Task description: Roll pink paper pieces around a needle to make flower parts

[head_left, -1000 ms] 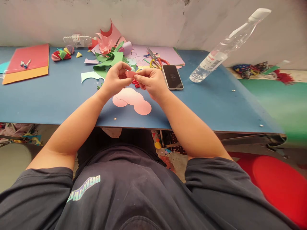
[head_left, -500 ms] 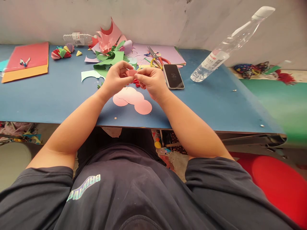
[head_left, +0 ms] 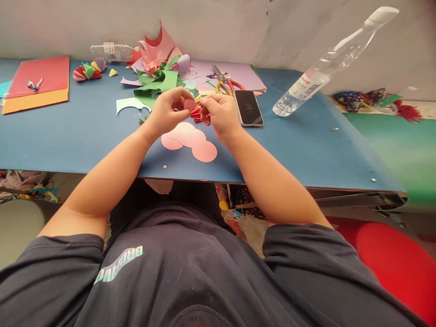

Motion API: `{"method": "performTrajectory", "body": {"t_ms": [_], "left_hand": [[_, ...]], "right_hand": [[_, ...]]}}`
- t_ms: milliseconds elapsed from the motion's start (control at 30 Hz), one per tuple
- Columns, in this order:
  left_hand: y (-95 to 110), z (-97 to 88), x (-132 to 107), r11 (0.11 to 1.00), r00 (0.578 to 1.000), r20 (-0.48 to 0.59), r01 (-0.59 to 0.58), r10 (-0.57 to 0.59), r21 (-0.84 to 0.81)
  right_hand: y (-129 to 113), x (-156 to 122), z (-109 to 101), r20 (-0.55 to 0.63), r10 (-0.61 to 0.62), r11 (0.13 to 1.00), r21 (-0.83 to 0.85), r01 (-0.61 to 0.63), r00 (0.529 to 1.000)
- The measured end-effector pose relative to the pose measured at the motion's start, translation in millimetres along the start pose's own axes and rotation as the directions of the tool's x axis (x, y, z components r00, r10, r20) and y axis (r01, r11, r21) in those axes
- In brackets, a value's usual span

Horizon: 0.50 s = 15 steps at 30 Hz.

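My left hand (head_left: 170, 106) is closed in a pinch on a small folded pink paper piece (head_left: 190, 104), held above the table. Close beside it, my right hand (head_left: 223, 113) has thumb and forefinger pressed together; what lies between them is too small to make out. Red folded paper bits (head_left: 196, 113) show on the table between the hands. Below them lie several overlapping pink paper circles (head_left: 185, 135). Green paper scraps (head_left: 158, 88) are heaped just beyond my left hand.
A phone (head_left: 248, 108) lies right of my right hand, with scissors (head_left: 223, 79) behind it. A plastic bottle (head_left: 304, 86) stands farther right. Folded paper fans (head_left: 89, 71) and red and orange sheets (head_left: 39, 81) lie on the blue table's (head_left: 81, 145) left side.
My right hand has drawn slightly right, away from my left, opening a small gap between the fingertips. The pink paper piece stays in my left hand. The view has shifted a little.
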<state>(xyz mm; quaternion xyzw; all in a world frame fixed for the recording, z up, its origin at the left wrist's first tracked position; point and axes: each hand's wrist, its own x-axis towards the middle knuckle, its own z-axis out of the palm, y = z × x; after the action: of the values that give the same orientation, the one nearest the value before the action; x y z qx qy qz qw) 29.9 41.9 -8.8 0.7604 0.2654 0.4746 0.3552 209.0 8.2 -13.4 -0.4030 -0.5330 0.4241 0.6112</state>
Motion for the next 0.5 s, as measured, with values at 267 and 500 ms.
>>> {"method": "performTrajectory", "body": {"t_ms": [267, 500], "left_hand": [[0.9, -0.3, 0.6, 1.0, 0.999, -0.032, 0.026, -0.026, -0.013], [-1.5, -1.0, -0.2, 0.995, 0.997, -0.035, 0.065, -0.068, -0.077]], "right_hand": [[-8.3, -1.5, -0.5, 0.034, 0.177, 0.979, 0.101, -0.18, 0.984], [-3.8, -2.4, -3.1, 0.13, 0.123, 0.983, 0.119, -0.139, 0.984]]}}
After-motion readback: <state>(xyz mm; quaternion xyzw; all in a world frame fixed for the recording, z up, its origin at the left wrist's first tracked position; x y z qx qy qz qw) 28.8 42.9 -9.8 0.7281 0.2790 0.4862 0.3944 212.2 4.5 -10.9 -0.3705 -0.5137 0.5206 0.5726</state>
